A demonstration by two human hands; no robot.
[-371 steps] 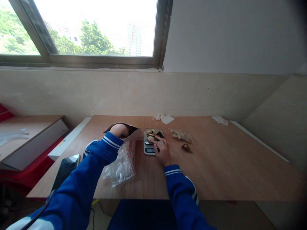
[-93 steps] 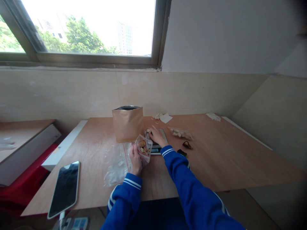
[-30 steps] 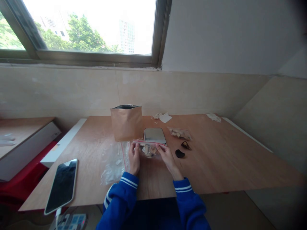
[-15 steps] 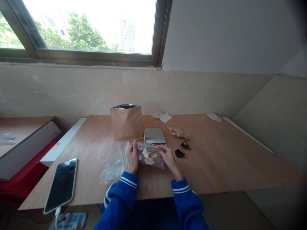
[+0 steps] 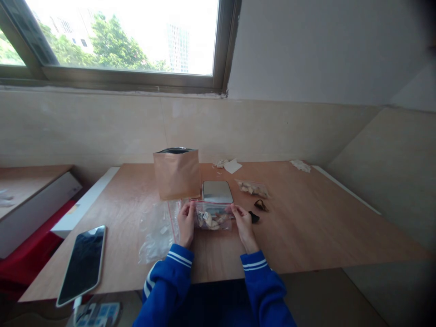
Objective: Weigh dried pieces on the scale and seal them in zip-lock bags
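Observation:
Between my hands is a clear zip bag (image 5: 214,220) with a red seal strip along its top and several pale, chunky pieces inside, plus a small white packet. My left hand (image 5: 186,223) pinches its upper left corner. At the upper right corner, my right hand (image 5: 244,225) pinches the other end of the strip. Just behind the bag lies a flat scale (image 5: 217,191) with a silver top. A dark, flat piece (image 5: 254,217) is partly hidden by my right hand.
A brown stand-up pouch (image 5: 176,175) stands open-topped at the back. Clear zip bags (image 5: 156,231) lie left of my hands. A second filled bag (image 5: 252,187) and a curled brown piece (image 5: 261,205) lie to the right. A phone (image 5: 82,263) with a cable is at the left edge.
My right hand has slid right along the seal strip to the bag's corner. The bag's top is now stretched straighter between both hands. The view has shifted slightly.

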